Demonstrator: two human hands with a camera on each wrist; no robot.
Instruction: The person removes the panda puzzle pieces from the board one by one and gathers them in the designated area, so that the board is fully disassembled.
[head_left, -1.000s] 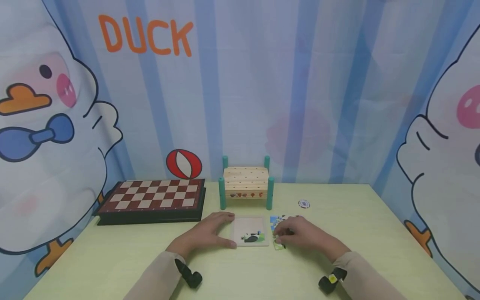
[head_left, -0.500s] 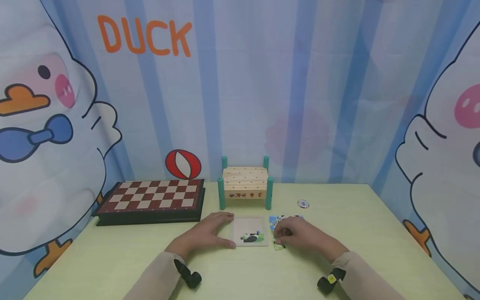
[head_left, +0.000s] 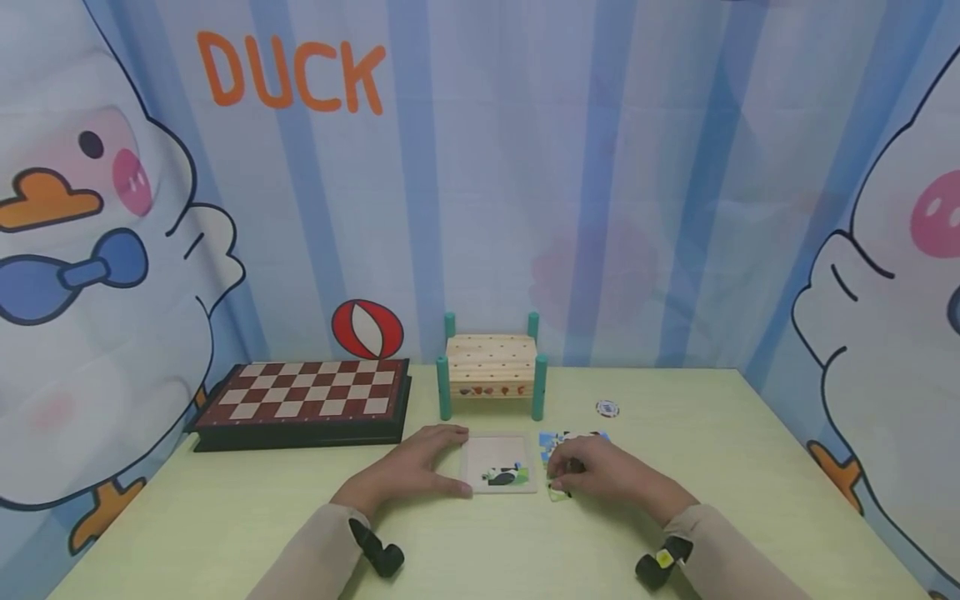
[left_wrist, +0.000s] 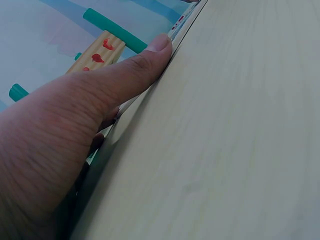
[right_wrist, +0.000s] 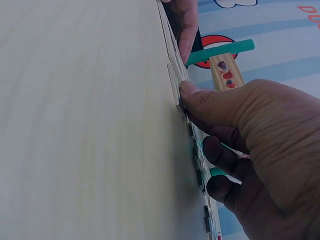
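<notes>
A shallow pale puzzle tray (head_left: 483, 447) lies at mid-table, with a panda-printed piece (head_left: 506, 475) in its lower right part. My left hand (head_left: 408, 469) lies spread along the tray's left side, index finger near the top corner and thumb (left_wrist: 159, 44) at the bottom one. To the right, my right hand (head_left: 603, 469) bends over loose puzzle pieces (head_left: 553, 440) printed in blue, green and black. Its thumb (right_wrist: 190, 90) and forefinger pinch a puzzle piece (right_wrist: 172, 85) low over the table. The hand covers most of these pieces.
A chessboard box (head_left: 307, 400) stands at the back left. Behind the tray is a small wooden bed-shaped stand (head_left: 492, 358) with green posts. A round chip (head_left: 607, 408) lies to the right, and a duck-print curtain (head_left: 480, 167) hangs behind the table.
My right fingertips have shifted only slightly, and a bit more of the blue pieces shows beyond them. The left hand and the tray stay where they were.
</notes>
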